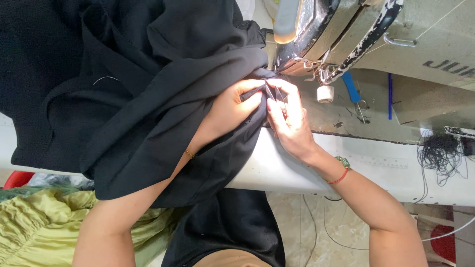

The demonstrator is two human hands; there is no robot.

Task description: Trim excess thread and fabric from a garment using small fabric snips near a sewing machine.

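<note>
Pinching black fabric [148, 99], left hand [232, 106] and right hand [289, 121] meet fingertip to fingertip.

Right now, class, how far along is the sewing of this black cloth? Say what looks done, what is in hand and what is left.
Done: the black cloth is already brought up to the sewing machine. In hand: the left hand and right hand pinch a fold of it by the needle area. Left: most of the cloth lies bunched to the left, and no finished seam can be seen from here.
</note>
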